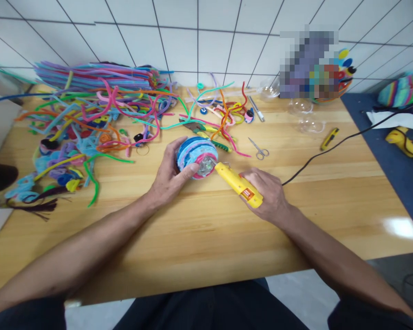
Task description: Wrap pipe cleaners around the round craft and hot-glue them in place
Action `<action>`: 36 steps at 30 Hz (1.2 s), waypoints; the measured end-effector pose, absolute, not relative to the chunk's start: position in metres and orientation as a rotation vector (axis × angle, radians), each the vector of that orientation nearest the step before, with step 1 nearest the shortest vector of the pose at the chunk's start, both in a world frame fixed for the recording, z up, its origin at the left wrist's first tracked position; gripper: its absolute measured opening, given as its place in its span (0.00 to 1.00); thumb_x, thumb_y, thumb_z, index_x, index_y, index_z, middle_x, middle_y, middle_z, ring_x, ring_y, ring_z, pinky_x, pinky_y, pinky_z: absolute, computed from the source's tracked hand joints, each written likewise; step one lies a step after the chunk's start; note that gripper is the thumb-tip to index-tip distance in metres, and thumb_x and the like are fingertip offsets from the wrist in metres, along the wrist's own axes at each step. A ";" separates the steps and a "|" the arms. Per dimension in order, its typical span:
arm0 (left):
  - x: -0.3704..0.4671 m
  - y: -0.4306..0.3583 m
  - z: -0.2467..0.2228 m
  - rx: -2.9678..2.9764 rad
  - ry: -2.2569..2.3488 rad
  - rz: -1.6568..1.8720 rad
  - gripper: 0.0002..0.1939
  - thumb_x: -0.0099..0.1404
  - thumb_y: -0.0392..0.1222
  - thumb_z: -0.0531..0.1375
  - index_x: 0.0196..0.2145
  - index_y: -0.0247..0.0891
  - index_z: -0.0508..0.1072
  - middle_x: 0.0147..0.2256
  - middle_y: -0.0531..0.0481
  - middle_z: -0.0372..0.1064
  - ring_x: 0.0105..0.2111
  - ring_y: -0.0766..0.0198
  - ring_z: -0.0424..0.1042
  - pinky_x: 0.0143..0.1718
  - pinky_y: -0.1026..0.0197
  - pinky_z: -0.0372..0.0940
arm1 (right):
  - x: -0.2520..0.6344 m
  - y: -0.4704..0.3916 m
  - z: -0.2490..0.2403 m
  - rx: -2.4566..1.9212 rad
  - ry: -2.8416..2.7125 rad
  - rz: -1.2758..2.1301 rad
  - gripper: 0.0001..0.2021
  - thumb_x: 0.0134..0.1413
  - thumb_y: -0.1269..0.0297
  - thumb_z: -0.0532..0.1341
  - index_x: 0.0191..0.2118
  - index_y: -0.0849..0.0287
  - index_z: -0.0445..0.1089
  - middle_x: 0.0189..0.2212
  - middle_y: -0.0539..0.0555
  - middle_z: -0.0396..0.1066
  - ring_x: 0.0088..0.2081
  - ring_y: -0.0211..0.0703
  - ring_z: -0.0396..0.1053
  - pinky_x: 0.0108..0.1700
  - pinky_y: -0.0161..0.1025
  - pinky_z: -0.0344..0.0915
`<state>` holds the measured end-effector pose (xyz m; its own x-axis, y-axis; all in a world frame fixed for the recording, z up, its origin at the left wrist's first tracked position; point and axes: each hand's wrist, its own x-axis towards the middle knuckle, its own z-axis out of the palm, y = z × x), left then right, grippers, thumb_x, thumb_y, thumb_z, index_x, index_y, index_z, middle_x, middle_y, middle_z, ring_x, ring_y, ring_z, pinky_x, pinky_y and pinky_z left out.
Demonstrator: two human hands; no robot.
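Observation:
My left hand (172,172) is wrapped round the left side of a ball (196,149) covered in rings of blue, light blue and pink pipe cleaner, its thumb across the front. A bare, clear patch shows on the ball's near right face, edged in pink. My right hand (266,192) grips a yellow hot glue gun (239,183) whose nozzle points up and left, at or very near that bare patch. Whether the tip touches the ball I cannot tell. The glue gun's black cord (316,156) runs off to the right.
Loose coloured pipe cleaners (113,119) spread over the left and back of the wooden table (192,247). Behind the ball lie pliers (192,124). Small scissors (259,150), a yellow utility knife (329,139) and clear plastic domes (311,123) are to the right.

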<state>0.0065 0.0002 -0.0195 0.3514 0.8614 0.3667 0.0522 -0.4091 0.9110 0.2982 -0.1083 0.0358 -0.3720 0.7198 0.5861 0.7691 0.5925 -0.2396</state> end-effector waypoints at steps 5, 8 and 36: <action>0.006 0.001 -0.017 1.729 0.785 1.167 0.40 0.75 0.66 0.71 0.74 0.53 0.63 0.71 0.40 0.70 0.68 0.44 0.76 0.72 0.37 0.74 | 0.298 -0.108 0.033 -1.160 -2.128 -0.088 0.06 0.79 0.61 0.61 0.53 0.53 0.75 0.36 0.53 0.81 0.35 0.48 0.77 0.37 0.44 0.71; 0.006 0.001 -0.016 1.739 0.791 1.161 0.40 0.74 0.65 0.72 0.74 0.53 0.64 0.71 0.40 0.69 0.70 0.42 0.74 0.74 0.35 0.72 | 0.297 -0.108 0.032 -1.154 -2.117 -0.051 0.07 0.78 0.61 0.62 0.54 0.52 0.75 0.37 0.54 0.81 0.36 0.49 0.77 0.38 0.45 0.72; 0.008 0.000 -0.018 1.727 0.798 1.175 0.41 0.74 0.66 0.72 0.75 0.53 0.63 0.71 0.39 0.70 0.68 0.43 0.77 0.72 0.36 0.74 | 0.299 -0.106 0.036 -1.131 -2.143 -0.108 0.04 0.77 0.64 0.63 0.53 0.53 0.73 0.35 0.52 0.81 0.33 0.47 0.76 0.35 0.44 0.70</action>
